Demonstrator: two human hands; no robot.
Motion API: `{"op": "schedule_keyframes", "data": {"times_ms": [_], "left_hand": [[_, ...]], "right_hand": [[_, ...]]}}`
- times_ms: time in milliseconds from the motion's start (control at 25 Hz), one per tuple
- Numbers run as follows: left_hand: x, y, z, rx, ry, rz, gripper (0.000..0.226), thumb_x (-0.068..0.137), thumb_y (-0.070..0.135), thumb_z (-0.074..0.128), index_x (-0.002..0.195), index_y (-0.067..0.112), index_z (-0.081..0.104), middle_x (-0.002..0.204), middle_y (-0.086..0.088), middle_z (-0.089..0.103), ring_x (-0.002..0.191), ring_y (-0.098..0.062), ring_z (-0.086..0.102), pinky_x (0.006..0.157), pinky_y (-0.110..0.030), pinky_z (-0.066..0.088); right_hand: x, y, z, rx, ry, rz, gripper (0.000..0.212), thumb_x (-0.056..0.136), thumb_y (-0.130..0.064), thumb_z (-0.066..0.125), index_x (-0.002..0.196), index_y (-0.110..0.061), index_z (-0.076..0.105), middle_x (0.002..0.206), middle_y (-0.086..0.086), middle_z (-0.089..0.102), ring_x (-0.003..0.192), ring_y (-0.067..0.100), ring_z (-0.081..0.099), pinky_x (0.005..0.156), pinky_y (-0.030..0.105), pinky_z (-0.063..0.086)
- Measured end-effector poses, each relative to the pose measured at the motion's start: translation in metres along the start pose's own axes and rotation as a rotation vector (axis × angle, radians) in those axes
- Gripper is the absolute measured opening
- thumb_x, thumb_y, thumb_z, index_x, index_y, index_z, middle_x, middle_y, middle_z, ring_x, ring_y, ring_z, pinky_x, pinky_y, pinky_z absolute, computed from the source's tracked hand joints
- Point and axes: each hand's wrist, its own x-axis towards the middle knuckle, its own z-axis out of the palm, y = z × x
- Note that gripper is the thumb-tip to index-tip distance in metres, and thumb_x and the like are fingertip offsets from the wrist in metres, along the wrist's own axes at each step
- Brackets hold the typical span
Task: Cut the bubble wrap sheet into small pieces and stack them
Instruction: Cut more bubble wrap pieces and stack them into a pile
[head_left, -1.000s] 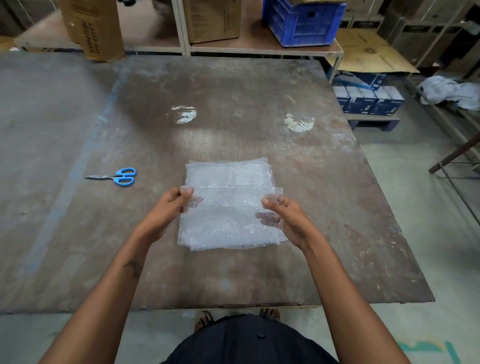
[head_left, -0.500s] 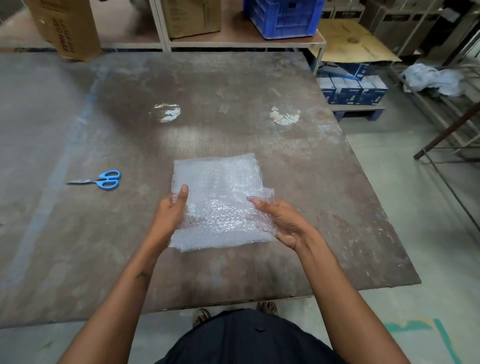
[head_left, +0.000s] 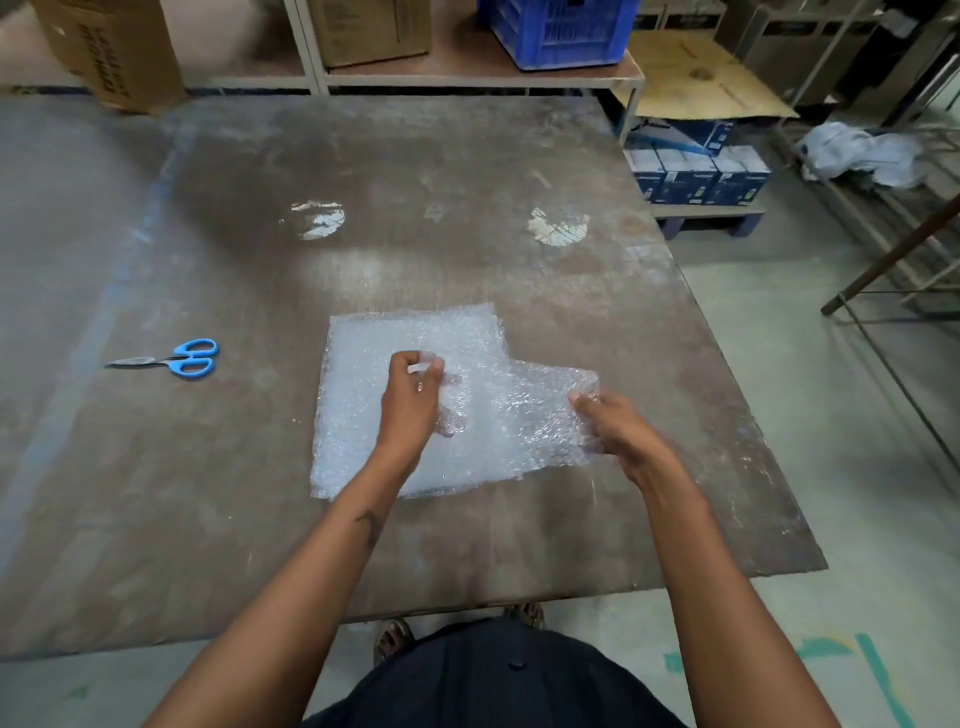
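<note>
A stack of clear bubble wrap pieces (head_left: 363, 395) lies flat on the worn brown table (head_left: 467, 234). Partly over its right side I hold another bubble wrap piece (head_left: 524, 410) that juts off to the right. My left hand (head_left: 413, 400) pinches this piece at its left end, over the middle of the stack. My right hand (head_left: 615, 431) grips its right edge, beyond the stack's right side. Blue-handled scissors (head_left: 179, 358) lie shut on the table, far to the left of the stack.
A cardboard box (head_left: 111, 49) stands at the table's far left corner. Behind the table are shelves with a second box (head_left: 369, 28) and a blue crate (head_left: 558, 31). Blue cartons (head_left: 696, 171) and a cloth (head_left: 862, 153) lie on the right.
Both hands have shifted to the right with the top bubble wrap piece. It was lined up over the stack; now it sticks out past the stack's right edge.
</note>
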Motion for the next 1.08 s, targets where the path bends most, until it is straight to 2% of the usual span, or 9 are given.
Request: {"op": "schedule_keyframes", "data": {"times_ms": [40,120,280,360,440,600,800,1000,1080], "left_hand": [[0.001,0.002,0.016,0.015,-0.011,0.019,0.032,0.108,0.035,0.060,0.134,0.028,0.044,0.109,-0.004,0.068,0.062,-0.008,0.064,0.052,-0.026,0.056],[0.006,-0.001,0.052,0.073,-0.110,0.083,0.046,0.103,0.036,0.067,0.139,0.043,0.039,0.108,-0.004,0.064,0.076,-0.016,0.071,0.066,-0.029,0.061],[0.023,-0.026,0.118,0.484,-0.287,0.235,0.041,0.096,0.033,0.078,0.133,0.025,0.063,0.132,-0.001,0.065,0.122,-0.022,0.063,0.104,-0.031,0.046],[0.022,-0.038,0.142,0.601,-0.357,0.212,0.058,0.093,0.028,0.080,0.144,0.016,0.055,0.147,-0.013,0.051,0.138,-0.030,0.051,0.112,-0.032,0.037],[0.018,-0.047,0.156,0.620,-0.409,0.188,0.075,0.093,0.023,0.081,0.156,0.015,0.040,0.158,-0.019,0.032,0.146,-0.035,0.041,0.119,-0.037,0.033],[0.023,-0.067,0.169,0.615,-0.424,0.164,0.087,0.094,0.024,0.079,0.163,0.013,0.028,0.163,-0.019,0.024,0.151,-0.033,0.034,0.123,-0.037,0.029],[0.026,-0.060,0.169,0.244,-0.379,0.073,0.066,0.097,0.000,0.071,0.155,0.021,0.048,0.152,0.003,0.048,0.134,-0.007,0.054,0.105,-0.024,0.050],[0.028,-0.053,0.176,0.752,-0.465,0.194,0.070,0.096,0.001,0.061,0.160,0.010,0.035,0.150,-0.014,0.035,0.128,-0.031,0.055,0.099,-0.023,0.040],[0.020,-0.052,0.180,0.806,-0.416,0.179,0.071,0.096,0.002,0.059,0.161,0.005,0.030,0.156,-0.020,0.028,0.135,-0.039,0.048,0.111,-0.033,0.037]], "right_hand": [[0.009,0.004,-0.016,-0.013,0.076,-0.056,0.017,0.106,-0.032,0.066,0.107,-0.016,0.063,0.088,0.003,0.069,0.069,0.013,0.060,0.055,0.026,0.052],[0.023,0.009,-0.047,-0.190,0.234,-0.146,0.041,0.102,-0.042,0.067,0.129,-0.015,0.053,0.120,0.014,0.070,0.092,0.027,0.070,0.073,0.042,0.062],[0.047,0.040,-0.080,-0.649,0.428,-0.156,0.064,0.108,-0.040,0.059,0.156,-0.006,0.035,0.149,0.025,0.052,0.134,0.045,0.054,0.108,0.049,0.043],[0.046,0.045,-0.079,-0.873,0.532,-0.181,0.076,0.107,-0.046,0.055,0.164,-0.007,0.024,0.154,0.026,0.042,0.141,0.045,0.042,0.114,0.055,0.033],[0.045,0.052,-0.073,-1.064,0.473,-0.298,0.074,0.109,-0.050,0.046,0.168,-0.016,0.016,0.166,0.021,0.031,0.153,0.041,0.029,0.120,0.060,0.024],[0.046,0.058,-0.047,-1.147,0.240,-0.357,0.066,0.111,-0.056,0.030,0.170,-0.030,0.013,0.178,0.010,0.011,0.164,0.030,0.006,0.128,0.059,0.007],[0.062,0.079,-0.070,-1.136,0.118,-0.293,0.069,0.109,-0.065,0.015,0.170,-0.036,0.000,0.177,-0.003,-0.015,0.164,0.022,-0.013,0.127,0.061,-0.005],[0.079,0.080,-0.120,-1.239,0.079,-0.349,0.072,0.105,-0.072,0.007,0.168,-0.041,-0.006,0.175,-0.009,-0.019,0.163,0.017,-0.014,0.130,0.054,-0.009],[0.079,0.073,-0.124,-1.291,0.110,-0.368,0.073,0.106,-0.070,0.006,0.169,-0.035,-0.006,0.176,-0.005,-0.016,0.163,0.017,-0.014,0.129,0.050,-0.016]]}}
